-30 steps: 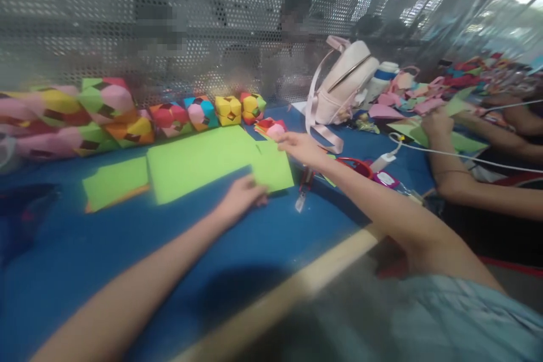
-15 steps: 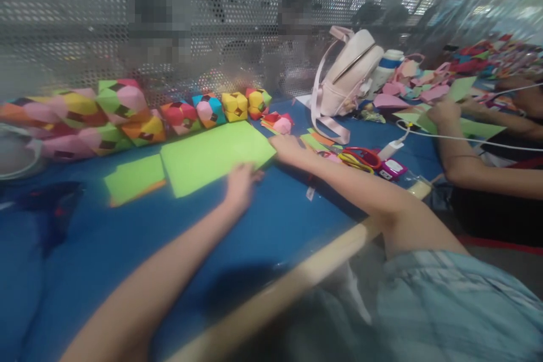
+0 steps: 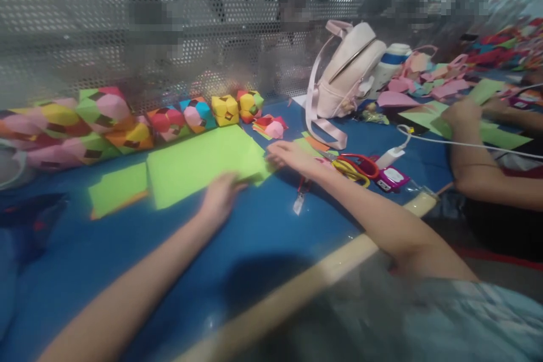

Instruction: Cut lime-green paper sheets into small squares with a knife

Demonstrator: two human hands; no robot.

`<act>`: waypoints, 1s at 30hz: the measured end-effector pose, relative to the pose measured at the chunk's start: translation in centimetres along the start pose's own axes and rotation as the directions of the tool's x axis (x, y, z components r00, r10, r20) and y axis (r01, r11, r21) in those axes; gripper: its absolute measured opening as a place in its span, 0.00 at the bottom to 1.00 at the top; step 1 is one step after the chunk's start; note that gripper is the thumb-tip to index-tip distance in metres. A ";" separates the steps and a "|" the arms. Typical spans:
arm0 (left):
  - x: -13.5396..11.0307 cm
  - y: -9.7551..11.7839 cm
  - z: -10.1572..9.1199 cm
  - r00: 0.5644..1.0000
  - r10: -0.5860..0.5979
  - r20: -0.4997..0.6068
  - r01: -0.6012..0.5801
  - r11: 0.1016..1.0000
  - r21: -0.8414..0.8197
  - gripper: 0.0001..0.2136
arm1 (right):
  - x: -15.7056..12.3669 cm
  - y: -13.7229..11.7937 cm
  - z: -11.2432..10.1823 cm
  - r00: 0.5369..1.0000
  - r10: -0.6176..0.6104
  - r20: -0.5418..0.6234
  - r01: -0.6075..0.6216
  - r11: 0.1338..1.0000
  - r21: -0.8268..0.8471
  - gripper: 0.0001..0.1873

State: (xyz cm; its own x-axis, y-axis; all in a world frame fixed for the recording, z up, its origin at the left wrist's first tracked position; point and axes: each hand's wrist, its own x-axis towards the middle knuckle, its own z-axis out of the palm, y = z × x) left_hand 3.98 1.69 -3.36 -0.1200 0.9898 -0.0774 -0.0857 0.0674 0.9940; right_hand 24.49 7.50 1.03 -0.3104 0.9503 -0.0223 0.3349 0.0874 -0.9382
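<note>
A broad rectangle of light-green paper (image 3: pixel 193 167) lies on the blue tabletop (image 3: pixel 271 237), with more light-green paper showing past its right end. The person's left hand (image 3: pixel 218 198) is at its near edge, towards the right end, fingers curled; blur hides whether they pinch the paper. The right hand (image 3: pixel 292 158) is at its right end, fingers stretched out over the paper showing there; whether they grip it I cannot tell.

Left of the broad green paper lie smaller light-green sheets (image 3: pixel 119 184), orange paper (image 3: pixel 131 202) peeping out beneath them. Behind it runs a row of multicoloured folded-paper balls (image 3: pixel 167 123). Off its far right corner sits a small pink-and-red folded-paper piece (image 3: pixel 274 126). Well to its right are red-handled scissors (image 3: pixel 360 165) and a purple-and-white rectangular object (image 3: pixel 391 179); beyond its far right corner stands a pale pink backpack (image 3: pixel 348 73). Farther right, a co-worker's hand (image 3: pixel 464 116) is at other pale-green paper (image 3: pixel 486 90).
</note>
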 end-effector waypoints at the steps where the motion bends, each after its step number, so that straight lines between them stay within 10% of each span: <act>1: -0.3 0.2 0.1 1.000 -0.002 0.009 0.001 0.999 0.045 0.09 | -0.2 0.3 0.3 1.000 -0.023 0.015 0.022 0.999 0.027 0.10; 7: -1.5 0.9 0.4 0.995 0.021 0.093 -0.045 0.961 0.273 0.13 | -0.4 0.8 0.5 0.979 -0.181 -0.089 0.178 0.983 -0.046 0.19; 15: 1.9 1.8 0.6 0.986 0.169 -0.008 -0.128 0.776 0.617 0.13 | 1.4 1.6 -1.9 0.964 -0.078 -0.253 0.078 0.997 -0.008 0.19; 30: 1.4 0.1 0.5 0.973 0.230 0.011 -0.228 0.960 0.163 0.19 | -0.1 1.9 1.9 0.978 -0.161 -0.133 0.136 0.974 -0.179 0.16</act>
State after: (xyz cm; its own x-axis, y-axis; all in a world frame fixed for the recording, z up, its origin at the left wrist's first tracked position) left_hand 4.35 3.13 -3.36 -0.1254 0.9801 0.1538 0.1062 -0.1409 0.9843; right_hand 23.48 6.99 -1.39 -0.2394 0.9549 0.1755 0.4434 0.2684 -0.8552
